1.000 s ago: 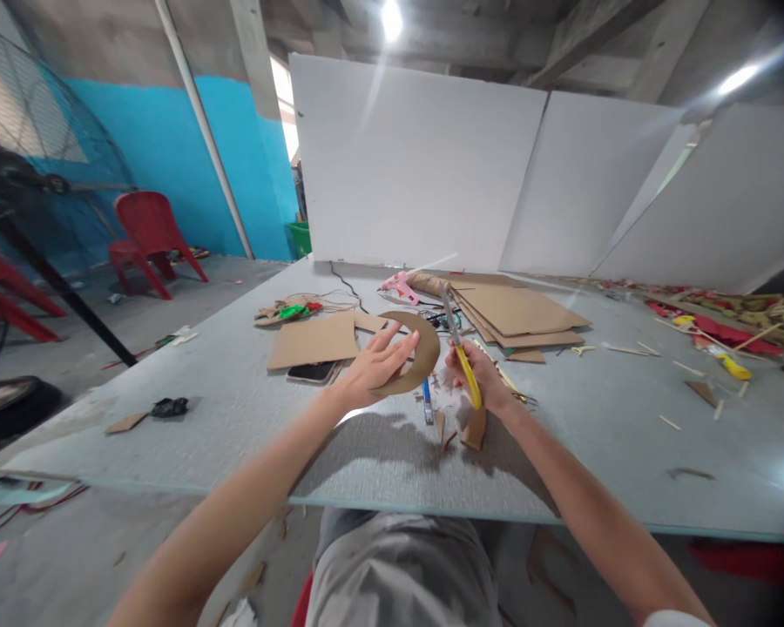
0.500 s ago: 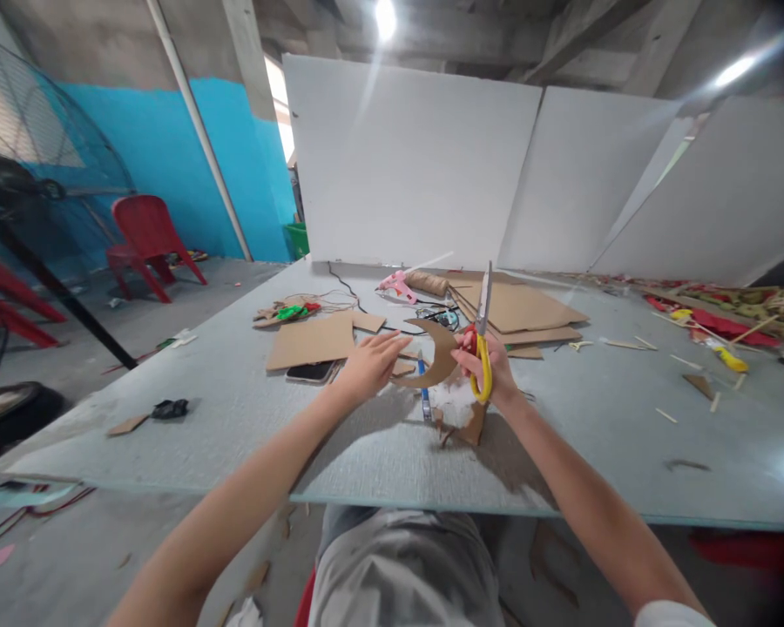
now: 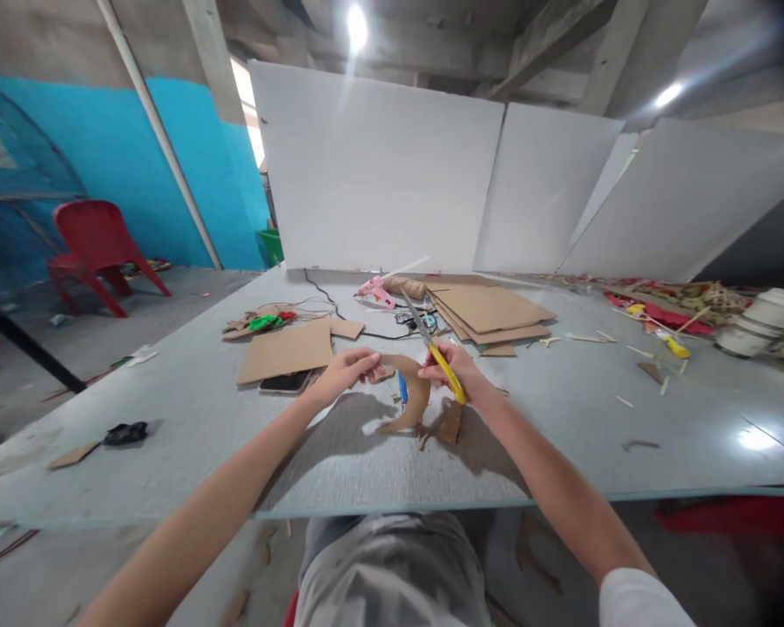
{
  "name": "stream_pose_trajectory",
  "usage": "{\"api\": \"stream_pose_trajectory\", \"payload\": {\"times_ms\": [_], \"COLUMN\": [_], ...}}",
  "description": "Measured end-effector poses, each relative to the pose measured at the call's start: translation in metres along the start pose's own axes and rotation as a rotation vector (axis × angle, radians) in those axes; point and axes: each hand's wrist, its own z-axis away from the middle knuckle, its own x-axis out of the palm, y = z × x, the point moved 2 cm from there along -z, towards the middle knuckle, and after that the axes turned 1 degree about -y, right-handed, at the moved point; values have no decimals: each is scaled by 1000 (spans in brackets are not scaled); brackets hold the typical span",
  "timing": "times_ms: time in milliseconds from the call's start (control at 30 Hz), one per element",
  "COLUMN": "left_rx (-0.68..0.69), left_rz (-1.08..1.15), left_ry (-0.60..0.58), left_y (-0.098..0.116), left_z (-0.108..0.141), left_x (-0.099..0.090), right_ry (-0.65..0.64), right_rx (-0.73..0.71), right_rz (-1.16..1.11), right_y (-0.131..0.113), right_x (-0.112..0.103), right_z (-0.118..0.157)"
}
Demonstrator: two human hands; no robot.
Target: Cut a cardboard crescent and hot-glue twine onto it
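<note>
My left hand (image 3: 351, 372) pinches the upper tip of a crescent-shaped piece of cardboard (image 3: 419, 396). On the other side, my right hand (image 3: 465, 373) holds yellow-handled scissors (image 3: 449, 373), with the blades pointing up and away to the left. The fingertips of that same hand also touch the crescent's outer edge. Behind the crescent a blue cutter (image 3: 403, 388) lies on the table, partly hidden. Small cardboard scraps (image 3: 450, 424) lie below my right hand.
A cardboard sheet (image 3: 286, 352) overlaps a phone (image 3: 286, 383) at left. Farther back are a pink glue gun (image 3: 375, 292), a twine roll (image 3: 405, 287) and stacked cardboard (image 3: 496, 310). A white cup (image 3: 766, 322) stands at right beside scraps. White panels (image 3: 379, 174) rise behind the table.
My left hand has gone from lying flat beside the crescent to pinching its tip. The crescent has turned and lowered slightly; the scissors have tilted left. The view has shifted right.
</note>
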Motion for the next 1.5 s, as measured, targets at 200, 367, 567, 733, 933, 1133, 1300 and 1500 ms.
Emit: {"api": "stream_pose_trajectory", "payload": {"times_ms": [200, 367, 567, 733, 933, 1133, 1300, 1500], "left_rx": [-20, -60, -80, -173, -212, -150, -129, -111], "left_rz": [99, 103, 85, 216, 257, 266, 247, 200], "left_ry": [-71, -290, -591, -646, -546, -336, -263, -251], "left_y": [0, 14, 32, 15, -6, -16, -18, -14], "left_z": [3, 10, 16, 11, 6, 5, 9, 13], "left_x": [5, 5, 17, 6, -16, -16, -18, -24], "right_ry": [28, 80, 134, 106, 100, -276, -319, -382], "right_rx": [-52, -45, 166, 344, 364, -54, -176, -202], "right_rz": [177, 422, 830, 1040, 1265, 1256, 1211, 1161], "right_y": [-8, -19, 4, 28, 18, 18, 50, 56], "right_x": [-8, -67, -164, -221, -221, -136, -78, -50], "right_z": [0, 5, 64, 106, 106, 49, -5, 4]}}
